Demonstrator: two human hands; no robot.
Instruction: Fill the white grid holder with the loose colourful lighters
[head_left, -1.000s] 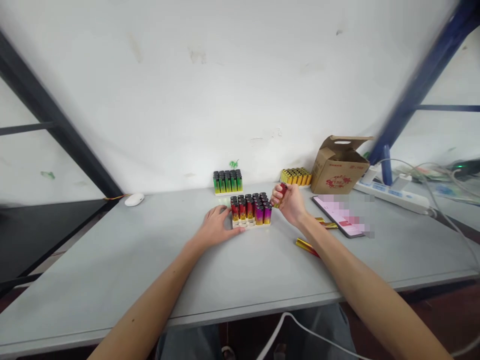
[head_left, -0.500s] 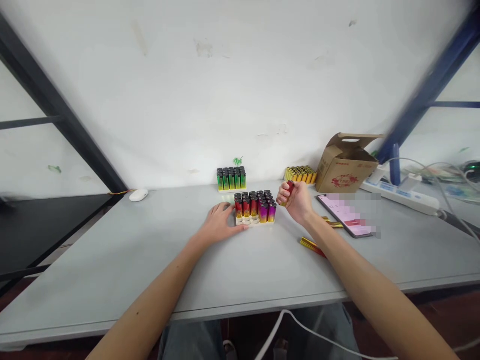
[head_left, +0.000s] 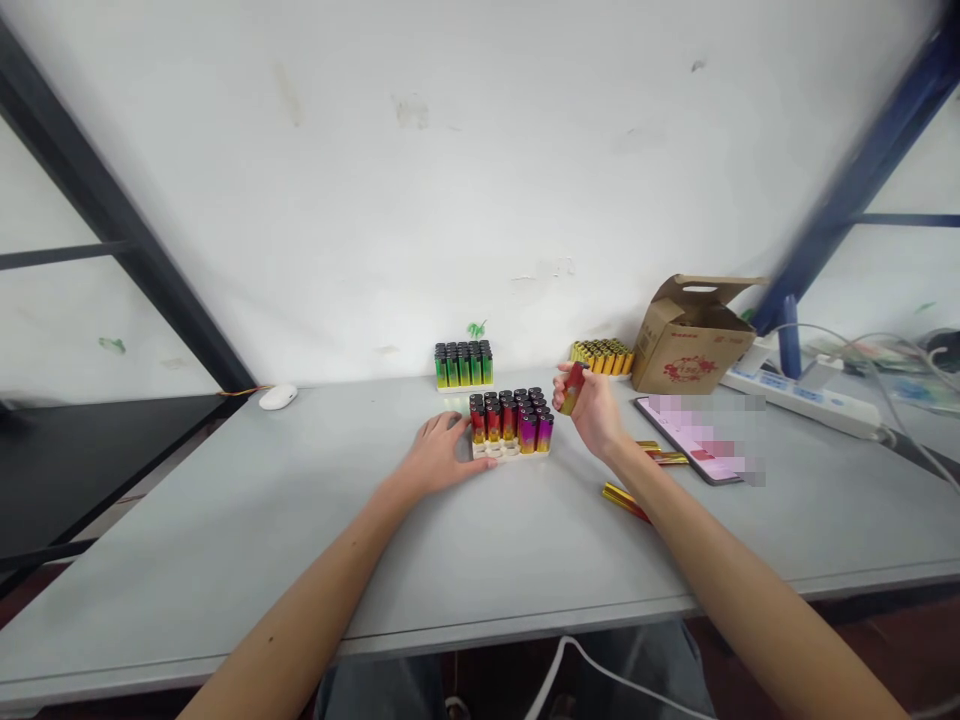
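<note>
A white tray (head_left: 499, 451) stands on the table with several upright batteries in it. The red-and-gold batteries (head_left: 493, 421) fill its left part and the purple-and-gold batteries (head_left: 529, 435) its right; some bare holes show along its front left. Spread around the tray's left side, my left hand (head_left: 439, 452) rests on the table with its thumb along the tray's front edge. To the tray's right, my right hand (head_left: 598, 408) is raised and closed on a single red-and-gold battery (head_left: 573, 388), which is tilted. Loose gold-and-red batteries (head_left: 624, 501) lie by my right forearm, partly covered.
Against the wall stand a tray of green batteries (head_left: 464, 366) and one of yellow batteries (head_left: 602, 356). An open cardboard box (head_left: 686, 345), a phone (head_left: 694, 440) and a power strip (head_left: 810, 398) with cables are at right. A white mouse (head_left: 277, 397) lies at left.
The battery in my right hand has turned and now shows more of its red-and-gold side. My left hand stays at the tray. The view has tipped slightly upward.
</note>
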